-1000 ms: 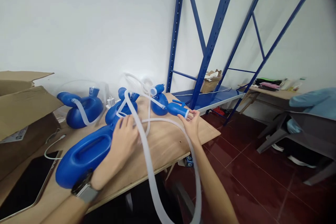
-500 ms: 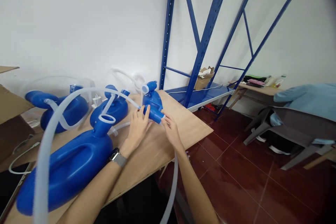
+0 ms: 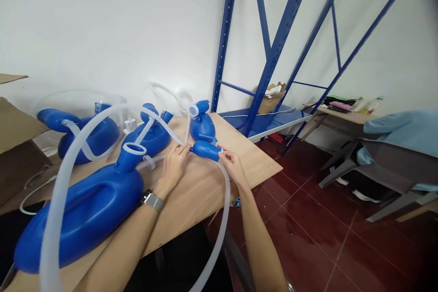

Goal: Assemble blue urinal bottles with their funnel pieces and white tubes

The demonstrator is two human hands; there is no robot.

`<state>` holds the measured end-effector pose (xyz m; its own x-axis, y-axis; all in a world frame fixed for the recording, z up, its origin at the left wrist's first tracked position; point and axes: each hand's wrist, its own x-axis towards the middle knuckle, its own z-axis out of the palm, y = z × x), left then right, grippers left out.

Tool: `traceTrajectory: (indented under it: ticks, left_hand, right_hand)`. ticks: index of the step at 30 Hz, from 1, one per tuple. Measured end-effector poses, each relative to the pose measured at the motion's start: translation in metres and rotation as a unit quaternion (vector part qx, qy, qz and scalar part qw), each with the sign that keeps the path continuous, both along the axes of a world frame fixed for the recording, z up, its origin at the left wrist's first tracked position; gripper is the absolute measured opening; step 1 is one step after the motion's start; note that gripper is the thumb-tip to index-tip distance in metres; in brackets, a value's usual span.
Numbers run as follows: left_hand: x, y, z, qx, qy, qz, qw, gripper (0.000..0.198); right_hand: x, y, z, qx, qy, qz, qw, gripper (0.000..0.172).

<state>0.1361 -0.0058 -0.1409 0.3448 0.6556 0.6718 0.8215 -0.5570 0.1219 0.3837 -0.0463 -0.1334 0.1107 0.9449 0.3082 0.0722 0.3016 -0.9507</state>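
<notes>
A small blue plastic funnel piece [image 3: 206,149] lies between my hands on the wooden table [image 3: 198,191]. My left hand [image 3: 174,166] pinches its left end, where a translucent white hose [image 3: 61,182] joins it. My right hand [image 3: 232,164] grips its right end, from which another stretch of hose [image 3: 222,223] hangs over the table edge. A large blue plastic bottle [image 3: 85,210] with a white-rimmed neck lies under my left forearm, which wears a watch.
More blue bottles [image 3: 85,134] with hoses, one [image 3: 150,134] behind the other, and a smaller one [image 3: 202,123], stand at the back. A cardboard box [image 3: 13,137] is left. Blue metal shelving [image 3: 270,64] stands behind the table. A chair with blue cloth [image 3: 400,146] is right.
My left hand left the big bottle and came to the funnel piece. Both hands now hold the piece lower on the table, with the hose looped over the big bottle.
</notes>
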Motion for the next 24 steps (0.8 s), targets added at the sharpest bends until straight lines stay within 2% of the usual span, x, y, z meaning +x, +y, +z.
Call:
traceTrajectory:
  ticks: [3, 7, 10, 16, 21, 24]
  left_hand:
    - [0.0, 0.002, -0.001, -0.016, 0.035, -0.027, 0.999, 0.033]
    - [-0.002, -0.004, 0.003, -0.047, 0.098, -0.063, 0.992, 0.042]
    - [-0.003, -0.012, 0.009, -0.071, 0.147, -0.072, 0.984, 0.044]
    - [-0.001, -0.023, 0.022, -0.103, 0.22, -0.07, 0.967, 0.026]
    - [0.003, -0.024, 0.024, -0.119, 0.242, -0.059, 0.961, 0.027]
    - [0.006, -0.023, 0.022, -0.126, 0.247, -0.056, 0.959, 0.026]
  right_hand:
    - [0.008, -0.002, 0.0, -0.023, 0.022, 0.013, 0.999, 0.051]
    - [0.016, -0.003, 0.0, -0.097, 0.093, 0.046, 0.99, 0.053]
    - [0.023, -0.005, 0.001, -0.132, 0.107, 0.059, 0.984, 0.053]
    - [0.034, -0.007, 0.005, -0.126, 0.091, 0.065, 0.986, 0.052]
    - [0.033, -0.006, 0.002, -0.107, 0.074, 0.062, 0.99, 0.05]
    - [0.031, -0.003, 0.0, -0.078, 0.06, 0.025, 0.995, 0.052]
